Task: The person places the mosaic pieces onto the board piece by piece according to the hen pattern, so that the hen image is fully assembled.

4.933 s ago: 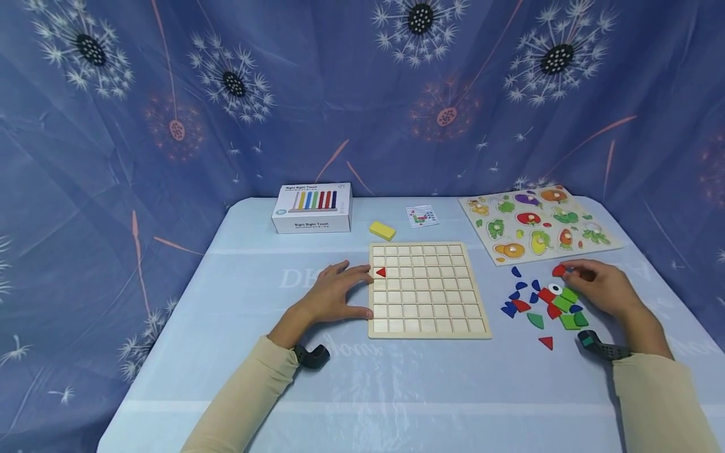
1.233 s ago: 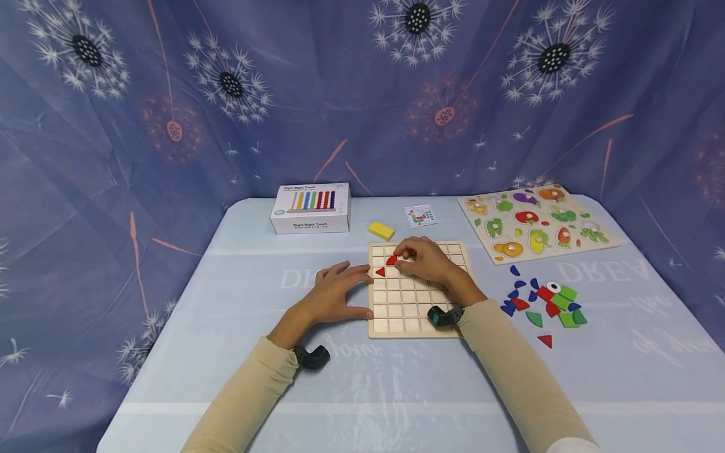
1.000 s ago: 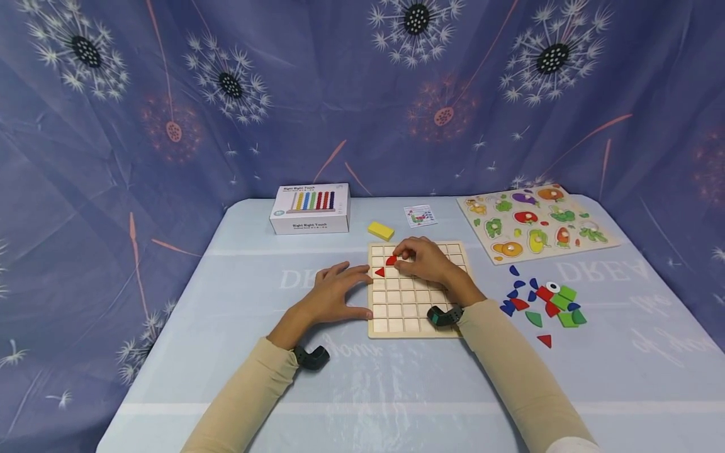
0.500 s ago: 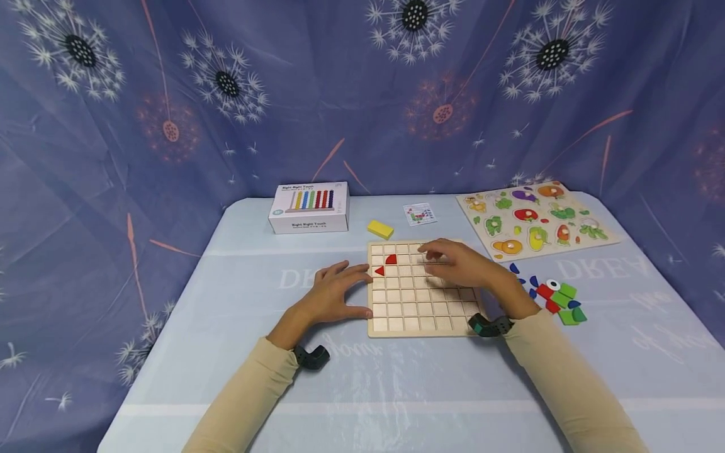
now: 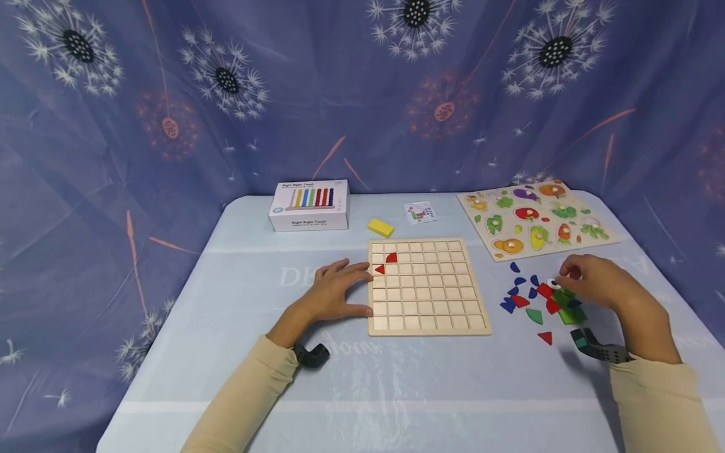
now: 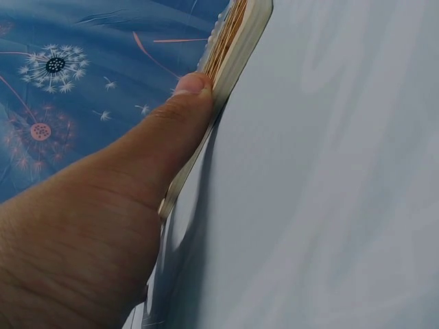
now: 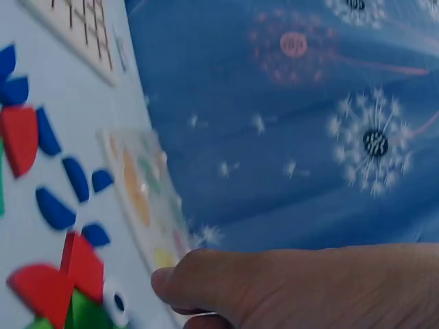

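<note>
My left hand (image 5: 334,292) rests at the left edge of the wooden grid board (image 5: 430,289), fingers and thumb spread along it. The left wrist view shows its thumb (image 6: 185,103) against the board's side. On the board lie a red triangle (image 5: 380,269) and, up and right of it, a red quarter-circle piece (image 5: 391,258). My right hand (image 5: 606,286) hovers over the pile of coloured pieces, fingertips right by a white eye piece (image 5: 553,284). In the right wrist view that eye piece (image 7: 116,301) lies beside red blocks, left of the thumb, apart from it.
Blue half-round pieces (image 5: 515,267), a green piece (image 5: 534,316) and a loose red triangle (image 5: 545,338) lie around the pile. Behind stand a vegetable puzzle board (image 5: 523,229), a small picture card (image 5: 420,212), a yellow block (image 5: 381,228) and a white box (image 5: 310,206).
My right hand carried the red quarter-circle from the pile to the board, let it go there, and moved back right over the pile. My left hand stayed at the board's edge.
</note>
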`<state>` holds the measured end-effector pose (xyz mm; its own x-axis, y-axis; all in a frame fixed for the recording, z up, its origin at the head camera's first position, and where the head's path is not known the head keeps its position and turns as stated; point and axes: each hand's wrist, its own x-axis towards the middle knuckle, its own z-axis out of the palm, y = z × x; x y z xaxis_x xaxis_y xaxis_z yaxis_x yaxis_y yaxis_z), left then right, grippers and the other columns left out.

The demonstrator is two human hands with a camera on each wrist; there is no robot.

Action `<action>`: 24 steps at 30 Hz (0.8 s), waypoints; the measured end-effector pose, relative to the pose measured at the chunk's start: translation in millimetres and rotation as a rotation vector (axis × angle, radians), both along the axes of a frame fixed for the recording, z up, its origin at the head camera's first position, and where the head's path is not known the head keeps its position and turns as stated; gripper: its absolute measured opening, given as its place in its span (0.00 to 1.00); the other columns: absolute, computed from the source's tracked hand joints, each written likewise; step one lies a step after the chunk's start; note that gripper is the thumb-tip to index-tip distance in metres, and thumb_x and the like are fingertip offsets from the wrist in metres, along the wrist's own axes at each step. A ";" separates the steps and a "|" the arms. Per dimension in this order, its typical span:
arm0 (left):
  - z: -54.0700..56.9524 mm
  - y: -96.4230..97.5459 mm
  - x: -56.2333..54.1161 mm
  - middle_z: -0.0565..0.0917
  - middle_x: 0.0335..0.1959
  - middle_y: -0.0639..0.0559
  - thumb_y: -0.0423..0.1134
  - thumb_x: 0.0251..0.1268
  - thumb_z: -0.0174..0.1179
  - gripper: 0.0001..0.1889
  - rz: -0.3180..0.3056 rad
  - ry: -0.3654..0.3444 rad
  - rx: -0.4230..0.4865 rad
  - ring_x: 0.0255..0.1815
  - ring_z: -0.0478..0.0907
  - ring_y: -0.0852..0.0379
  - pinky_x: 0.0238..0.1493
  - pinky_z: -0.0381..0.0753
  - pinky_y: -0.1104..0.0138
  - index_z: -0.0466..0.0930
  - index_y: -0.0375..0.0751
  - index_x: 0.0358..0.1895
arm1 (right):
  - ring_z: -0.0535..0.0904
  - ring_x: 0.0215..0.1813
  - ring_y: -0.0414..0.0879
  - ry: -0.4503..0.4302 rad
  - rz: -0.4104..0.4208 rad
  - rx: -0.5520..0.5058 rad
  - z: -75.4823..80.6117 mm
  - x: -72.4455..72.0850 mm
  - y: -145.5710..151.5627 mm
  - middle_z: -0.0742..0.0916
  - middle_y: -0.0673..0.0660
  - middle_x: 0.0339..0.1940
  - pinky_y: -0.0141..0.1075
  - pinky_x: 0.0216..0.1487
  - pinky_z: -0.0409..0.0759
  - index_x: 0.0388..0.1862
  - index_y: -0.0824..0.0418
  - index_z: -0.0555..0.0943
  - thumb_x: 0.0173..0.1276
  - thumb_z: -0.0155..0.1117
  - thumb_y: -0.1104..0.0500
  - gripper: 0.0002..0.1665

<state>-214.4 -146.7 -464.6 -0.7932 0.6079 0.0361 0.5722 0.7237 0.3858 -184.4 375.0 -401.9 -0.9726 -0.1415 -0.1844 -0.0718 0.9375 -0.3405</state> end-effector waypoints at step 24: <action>2.1 0.2 1.8 0.63 0.78 0.59 0.71 0.54 0.68 0.39 0.007 -0.012 0.005 0.79 0.50 0.39 0.68 0.49 0.38 0.73 0.62 0.69 | 0.78 0.43 0.63 0.068 -0.134 0.037 -36.9 -8.6 12.5 0.83 0.70 0.42 0.66 0.46 0.75 0.58 0.69 0.78 0.70 0.68 0.61 0.21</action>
<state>-212.6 -146.5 -462.5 -0.7980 0.6019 0.0293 0.5622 0.7261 0.3960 -193.0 387.6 -438.8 -0.9927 -0.0038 -0.1205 0.0333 0.9520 -0.3044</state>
